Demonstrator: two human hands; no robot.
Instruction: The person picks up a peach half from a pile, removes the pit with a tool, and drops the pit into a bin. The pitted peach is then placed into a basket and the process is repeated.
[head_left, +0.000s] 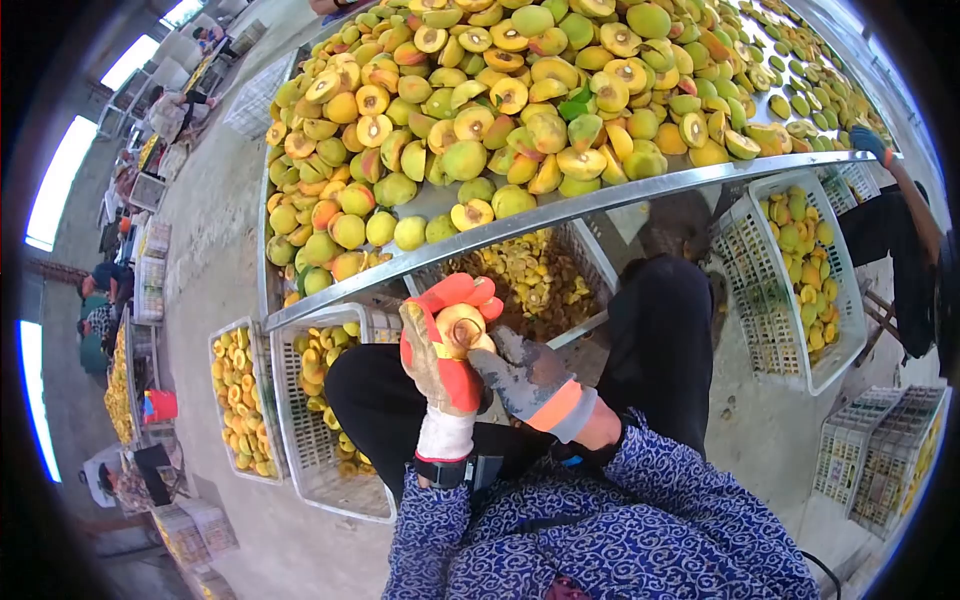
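My left hand, in an orange and tan glove, holds a halved fruit with its cut side showing. Against the fruit's lower right edge are the fingertips of my right hand, in a grey glove with an orange band. Its fingers are bent together, and whether they hold a tool is hidden. Both hands are above my lap, just below the metal edge of a table heaped with green and yellow fruit halves. Beneath that edge a crate holds fruit scraps.
Crates of fruit halves stand at my left and right, with stacked crates lower right. A co-worker's gloved hand is at the table's right corner. Other people work at tables far left.
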